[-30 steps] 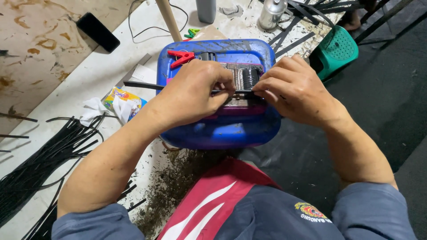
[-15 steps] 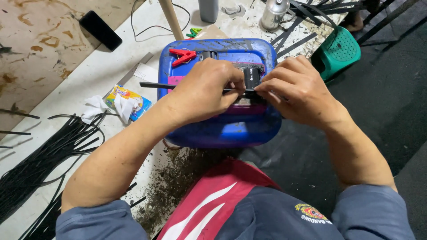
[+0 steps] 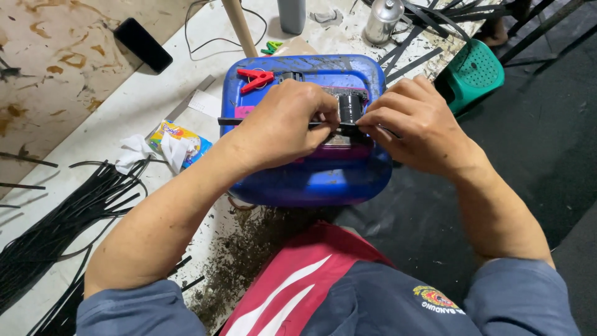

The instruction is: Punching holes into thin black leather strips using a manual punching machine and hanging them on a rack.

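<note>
Head view: both hands work over a blue plastic jerrycan (image 3: 311,180) lying flat as a bench. The left hand (image 3: 283,124) has its fingers closed on a thin black strip (image 3: 229,121), which sticks out leftward — likely to keep it taut. The right hand (image 3: 413,127) pinches the strip's other end beside a small black cylinder (image 3: 350,107). A red clamp (image 3: 255,78) rests on the can; a bundle of black strips (image 3: 59,218) lies on the floor to the left.
</note>
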